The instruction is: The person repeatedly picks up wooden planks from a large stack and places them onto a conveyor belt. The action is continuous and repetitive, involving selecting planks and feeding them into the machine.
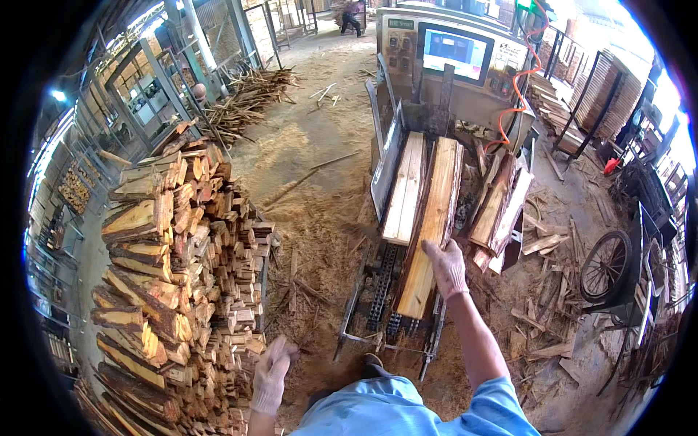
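My right hand (445,267), in a pale work glove, grips the right edge of a long wood slab (435,218) with bark along its side. The slab lies lengthwise on the machine's chain conveyor (384,283), and its near end sits over the chains. Left of it, on the same feed bed, lies a shorter, paler slab (405,192). My gloved left hand (273,372) is low beside the wood stack (211,269), its fingers loosely bent and slightly blurred, with nothing visible in them.
More bark-edged pieces (496,207) rest to the machine's right. Beyond the bed stands a control cabinet with a lit screen (454,54) and an orange coiled hose (518,83). Scraps (545,305) litter the right floor near a spoked wheel (607,265). A person (352,16) is far back.
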The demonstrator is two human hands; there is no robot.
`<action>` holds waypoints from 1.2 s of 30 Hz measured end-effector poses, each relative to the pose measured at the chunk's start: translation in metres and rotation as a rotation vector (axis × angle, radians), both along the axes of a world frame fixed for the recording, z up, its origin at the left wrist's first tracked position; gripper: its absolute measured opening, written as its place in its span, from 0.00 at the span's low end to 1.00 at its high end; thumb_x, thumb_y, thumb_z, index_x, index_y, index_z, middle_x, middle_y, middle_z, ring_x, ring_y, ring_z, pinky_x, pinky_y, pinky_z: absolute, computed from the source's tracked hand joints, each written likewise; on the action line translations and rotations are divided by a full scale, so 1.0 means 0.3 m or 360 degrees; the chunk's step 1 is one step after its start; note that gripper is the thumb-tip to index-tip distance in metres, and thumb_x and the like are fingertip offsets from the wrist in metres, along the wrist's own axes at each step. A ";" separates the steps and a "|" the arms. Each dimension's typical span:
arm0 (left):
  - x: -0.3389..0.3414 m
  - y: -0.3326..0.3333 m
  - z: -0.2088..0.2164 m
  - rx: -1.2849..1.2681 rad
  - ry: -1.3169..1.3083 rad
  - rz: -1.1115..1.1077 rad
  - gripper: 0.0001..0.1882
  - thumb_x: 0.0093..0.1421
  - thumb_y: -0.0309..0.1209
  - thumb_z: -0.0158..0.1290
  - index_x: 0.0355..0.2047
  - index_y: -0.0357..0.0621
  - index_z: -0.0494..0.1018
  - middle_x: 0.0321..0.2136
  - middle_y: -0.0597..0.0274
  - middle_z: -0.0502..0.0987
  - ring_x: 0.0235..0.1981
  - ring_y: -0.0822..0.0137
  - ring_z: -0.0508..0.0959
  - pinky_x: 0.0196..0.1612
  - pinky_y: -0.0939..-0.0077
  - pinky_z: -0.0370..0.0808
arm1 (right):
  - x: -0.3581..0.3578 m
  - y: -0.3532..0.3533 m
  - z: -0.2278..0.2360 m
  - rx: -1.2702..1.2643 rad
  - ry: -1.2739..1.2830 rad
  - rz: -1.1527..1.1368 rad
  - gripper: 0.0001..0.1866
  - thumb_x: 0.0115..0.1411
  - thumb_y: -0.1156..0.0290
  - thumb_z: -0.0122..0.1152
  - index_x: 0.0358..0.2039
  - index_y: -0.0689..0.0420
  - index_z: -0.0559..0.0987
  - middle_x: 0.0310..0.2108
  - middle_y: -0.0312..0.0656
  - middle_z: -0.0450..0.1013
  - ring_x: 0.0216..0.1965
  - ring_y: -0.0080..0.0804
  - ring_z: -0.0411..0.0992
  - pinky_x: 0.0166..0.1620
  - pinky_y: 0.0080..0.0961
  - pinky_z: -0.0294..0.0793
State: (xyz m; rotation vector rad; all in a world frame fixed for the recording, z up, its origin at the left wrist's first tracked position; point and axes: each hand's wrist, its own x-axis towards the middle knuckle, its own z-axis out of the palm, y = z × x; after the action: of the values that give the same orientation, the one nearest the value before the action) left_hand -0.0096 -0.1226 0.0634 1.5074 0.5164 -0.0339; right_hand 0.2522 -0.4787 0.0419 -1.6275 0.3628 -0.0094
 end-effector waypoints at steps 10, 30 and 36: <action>-0.308 -0.008 -0.001 -0.0311 0.0567 0.0751 0.27 0.71 0.38 0.52 0.65 0.35 0.68 0.57 0.54 0.75 0.55 0.60 0.76 0.57 0.68 0.74 | 0.687 0.043 -0.069 -0.1638 0.0387 0.0738 0.40 0.64 0.35 0.53 0.45 0.67 0.83 0.46 0.56 0.81 0.49 0.49 0.80 0.52 0.41 0.76; -0.190 0.002 -0.107 -0.0381 0.0440 0.0586 0.28 0.66 0.36 0.60 0.63 0.36 0.68 0.43 0.54 0.81 0.39 0.65 0.82 0.45 0.69 0.81 | 0.697 -0.019 -0.244 -0.0787 -0.0181 0.0321 0.21 0.60 0.65 0.63 0.52 0.62 0.81 0.36 0.43 0.82 0.36 0.28 0.75 0.44 0.27 0.75; -0.141 -0.032 -0.056 -0.0100 0.0477 0.0407 0.31 0.67 0.35 0.59 0.66 0.35 0.65 0.47 0.54 0.80 0.42 0.66 0.80 0.49 0.68 0.79 | 0.526 -0.019 -0.192 -0.1093 0.0043 0.0260 0.25 0.63 0.60 0.59 0.58 0.58 0.78 0.53 0.55 0.78 0.54 0.53 0.77 0.57 0.41 0.76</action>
State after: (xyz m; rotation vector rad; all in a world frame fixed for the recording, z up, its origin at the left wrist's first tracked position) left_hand -0.0518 -0.1321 0.0467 1.3718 0.9373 -0.0766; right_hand 0.4099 -0.4845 -0.0156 -2.3356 0.2567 0.0133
